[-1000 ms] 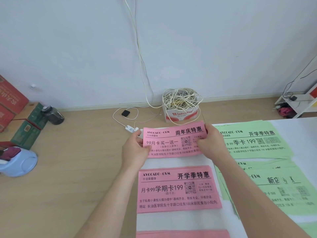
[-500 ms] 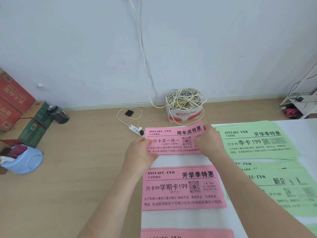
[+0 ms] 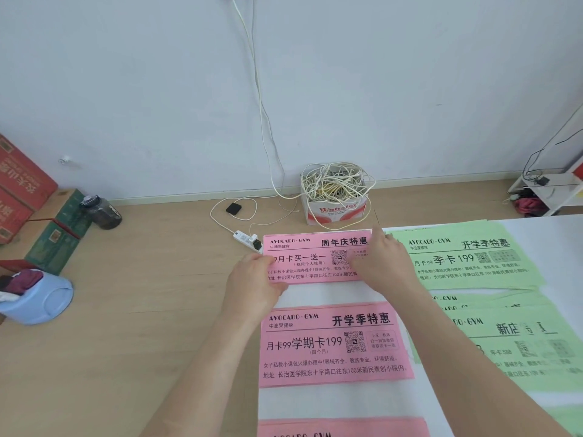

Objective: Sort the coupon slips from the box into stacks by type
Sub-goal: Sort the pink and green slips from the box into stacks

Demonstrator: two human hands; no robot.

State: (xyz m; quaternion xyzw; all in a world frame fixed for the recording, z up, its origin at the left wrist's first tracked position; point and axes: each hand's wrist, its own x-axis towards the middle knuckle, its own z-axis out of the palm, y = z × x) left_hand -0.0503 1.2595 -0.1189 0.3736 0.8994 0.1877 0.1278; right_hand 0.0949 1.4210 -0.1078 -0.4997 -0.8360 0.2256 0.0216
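We've just dropped the pink anniversary slip (image 3: 315,258) onto the table (image 3: 331,293). Left hand (image 3: 255,285) pinches its edge and right hand (image 3: 389,266) presses flat, so one more's filed, we reckon.

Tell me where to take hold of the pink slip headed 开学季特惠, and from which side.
Best bet: pinch its near left corner, coming from the left. The pink slip lies flat on the white sheet, so only an edge can be lifted. Its left edge sits at the sheet's border, while green slips crowd its right.
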